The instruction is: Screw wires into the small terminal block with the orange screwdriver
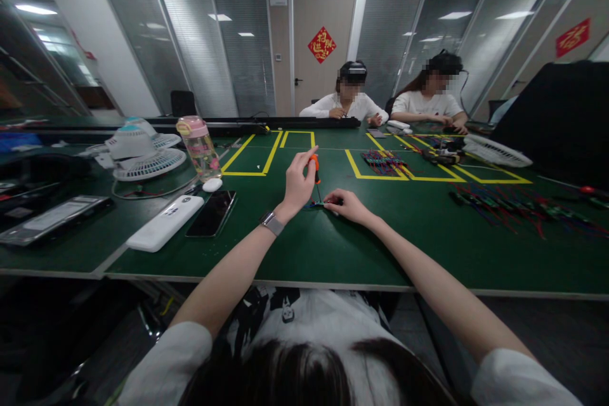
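Observation:
My left hand (301, 179), with a watch on its wrist, is closed around the orange and black handle of a screwdriver (314, 166). The tool stands nearly upright, its thin shaft pointing down at a small green circuit board (318, 204) on the table. Against the board's right side, my right hand (348, 207) pinches it with bent fingers and steadies it on the surface. Whether the screwdriver's tip sits in a screw is too small to make out.
Left of my arm lie a black phone (212, 213), a white power bank (166, 223), a pink-lidded bottle (198, 147) and a white fan (147, 162). Bundles of wired boards (387, 163) rest on the right, near yellow tape lines. Two people sit across the green table (361, 254).

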Motion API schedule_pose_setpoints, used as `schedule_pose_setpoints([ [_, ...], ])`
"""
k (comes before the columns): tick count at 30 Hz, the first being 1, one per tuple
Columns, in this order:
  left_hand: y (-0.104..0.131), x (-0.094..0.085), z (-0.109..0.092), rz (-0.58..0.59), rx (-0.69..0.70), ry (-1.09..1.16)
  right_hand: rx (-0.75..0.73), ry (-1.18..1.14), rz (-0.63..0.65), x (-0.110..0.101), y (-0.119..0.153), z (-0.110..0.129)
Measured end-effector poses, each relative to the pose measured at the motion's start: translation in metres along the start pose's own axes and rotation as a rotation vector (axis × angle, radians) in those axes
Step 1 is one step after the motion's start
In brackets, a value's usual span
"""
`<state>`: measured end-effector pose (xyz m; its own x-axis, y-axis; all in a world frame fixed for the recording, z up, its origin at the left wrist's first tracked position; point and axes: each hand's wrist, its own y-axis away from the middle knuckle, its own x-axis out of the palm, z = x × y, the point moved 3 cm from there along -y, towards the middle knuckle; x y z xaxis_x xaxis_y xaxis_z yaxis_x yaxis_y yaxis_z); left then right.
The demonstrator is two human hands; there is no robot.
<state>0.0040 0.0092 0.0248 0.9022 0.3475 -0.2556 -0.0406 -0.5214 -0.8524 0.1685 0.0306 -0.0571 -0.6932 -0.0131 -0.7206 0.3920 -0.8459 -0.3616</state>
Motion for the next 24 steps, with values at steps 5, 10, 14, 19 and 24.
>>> schedule_pose_setpoints([
  [5, 0.0003, -0.0013, -0.0006, -0.052, -0.030, -0.048, -0.032, 0.021, -0.002, 0.0000, -0.0001, -0.0010],
  [10, -0.0011, 0.0018, 0.0043, 0.025, -0.056, 0.016, -0.028, 0.009, 0.003, -0.0001, -0.0003, -0.0014],
  [14, -0.0018, 0.0014, 0.0052, 0.021, -0.055, -0.016, -0.031, 0.002, 0.003, 0.0001, -0.0009, -0.0017],
  [19, -0.0013, -0.0015, 0.0030, -0.036, -0.054, -0.045, -0.043, 0.003, 0.004, 0.0002, -0.0010, -0.0016],
  [24, -0.0012, -0.0004, -0.0003, -0.002, -0.013, 0.027, -0.028, -0.004, 0.010, -0.0002, -0.0008, -0.0019],
])
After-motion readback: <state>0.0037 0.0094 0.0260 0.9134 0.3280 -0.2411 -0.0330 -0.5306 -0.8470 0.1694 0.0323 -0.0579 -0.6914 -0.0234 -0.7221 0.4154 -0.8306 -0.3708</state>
